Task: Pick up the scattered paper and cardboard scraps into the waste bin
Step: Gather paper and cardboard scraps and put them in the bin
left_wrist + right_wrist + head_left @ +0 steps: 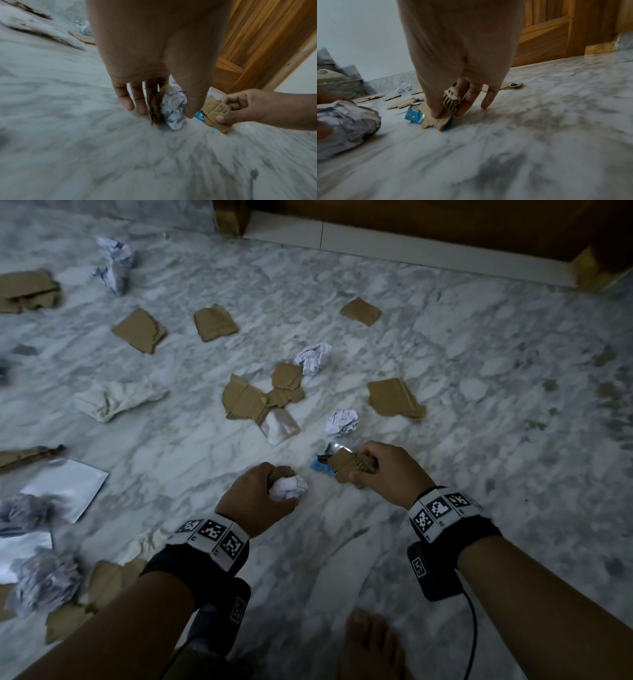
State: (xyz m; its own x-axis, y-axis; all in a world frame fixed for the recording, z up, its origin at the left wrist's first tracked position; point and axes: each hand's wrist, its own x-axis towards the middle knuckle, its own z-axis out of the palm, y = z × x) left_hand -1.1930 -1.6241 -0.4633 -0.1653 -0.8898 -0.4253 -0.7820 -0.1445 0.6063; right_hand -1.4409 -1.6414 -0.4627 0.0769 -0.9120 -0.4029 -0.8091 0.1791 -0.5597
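My left hand (274, 491) grips a crumpled white paper ball (289, 488) low over the marble floor. The left wrist view shows the paper ball (174, 108) pinched under the thumb, with a brown cardboard scrap (155, 106) held against it. My right hand (373, 469), just to the right, grips a folded cardboard scrap (347, 467) together with a blue wrapper (320, 470). In the right wrist view the thumb presses that cardboard scrap (436, 119) and the blue wrapper (412, 117) close to the floor. I see no waste bin that I can name.
Several cardboard scraps (395, 398) and paper balls (342, 422) lie ahead on the floor. More paper, cardboard and silver sheets (65, 491) lie at the left. A wooden door (445, 220) stands ahead. My bare foot (370, 642) is below. A beige object (327, 75) sits far left.
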